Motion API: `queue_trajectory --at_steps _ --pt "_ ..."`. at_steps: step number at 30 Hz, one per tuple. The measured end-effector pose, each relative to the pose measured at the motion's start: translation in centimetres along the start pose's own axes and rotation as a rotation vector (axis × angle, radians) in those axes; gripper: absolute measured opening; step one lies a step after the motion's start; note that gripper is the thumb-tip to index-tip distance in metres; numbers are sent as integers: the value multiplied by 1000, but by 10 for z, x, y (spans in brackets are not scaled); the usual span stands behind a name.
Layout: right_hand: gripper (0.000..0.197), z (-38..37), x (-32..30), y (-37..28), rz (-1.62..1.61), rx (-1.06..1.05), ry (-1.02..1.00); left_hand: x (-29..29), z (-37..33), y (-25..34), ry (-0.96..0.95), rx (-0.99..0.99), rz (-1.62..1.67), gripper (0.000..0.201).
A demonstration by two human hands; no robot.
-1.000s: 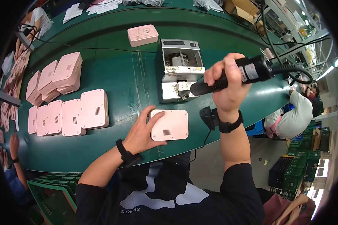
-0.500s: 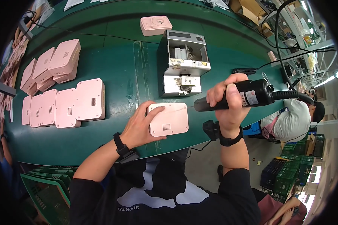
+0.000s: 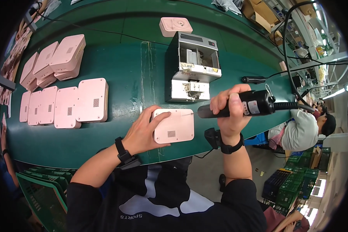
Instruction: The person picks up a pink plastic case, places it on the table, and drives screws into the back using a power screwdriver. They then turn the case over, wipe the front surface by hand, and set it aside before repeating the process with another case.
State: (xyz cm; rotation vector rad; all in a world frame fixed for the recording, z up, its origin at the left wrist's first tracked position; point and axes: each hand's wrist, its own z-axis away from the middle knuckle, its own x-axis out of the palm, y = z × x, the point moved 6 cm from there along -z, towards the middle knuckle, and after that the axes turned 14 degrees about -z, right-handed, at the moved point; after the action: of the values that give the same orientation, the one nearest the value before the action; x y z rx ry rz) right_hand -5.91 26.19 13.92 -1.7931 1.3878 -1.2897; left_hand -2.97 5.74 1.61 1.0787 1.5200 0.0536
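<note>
The left hand (image 3: 145,127) has the left end of a flat, pale pink plastic case with rounded corners (image 3: 179,129), its fingers spread wide around it: thumb along the near edge, a fingertip on the upper face. That case lies on the green-topped table (image 3: 123,127), right in front of the person, slotted grille facing up.

Over on the right, the right hand (image 3: 232,112) is wrapped firmly around a black cylindrical power screwdriver (image 3: 257,103), held nearly level, nose pointing left. Its thin bit reaches over the case's upper right corner; whether it sits in a screw hole, I can't tell.

Just beyond the case stands a silver-and-black metal box-shaped machine (image 3: 195,71), and behind that another pink unit with a round disc on top (image 3: 176,25). To the left, a row of five pink cases (image 3: 92,100) sits close together, with stacked pink cases (image 3: 67,52) behind. A short black handheld tool (image 3: 252,79) lies right of the machine.
</note>
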Motion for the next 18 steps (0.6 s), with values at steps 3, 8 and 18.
queue_trajectory --at_steps 3,8,18 --pt "18 -1 6 5 28 9 -20 -2 -1 -3 -8 4 -5 93" --pt "18 -3 -2 -1 -18 -14 34 -3 -2 4 -10 33 -5 94" --pt "16 -8 -4 -23 36 -44 80 -3 -1 7 -50 54 24 96"
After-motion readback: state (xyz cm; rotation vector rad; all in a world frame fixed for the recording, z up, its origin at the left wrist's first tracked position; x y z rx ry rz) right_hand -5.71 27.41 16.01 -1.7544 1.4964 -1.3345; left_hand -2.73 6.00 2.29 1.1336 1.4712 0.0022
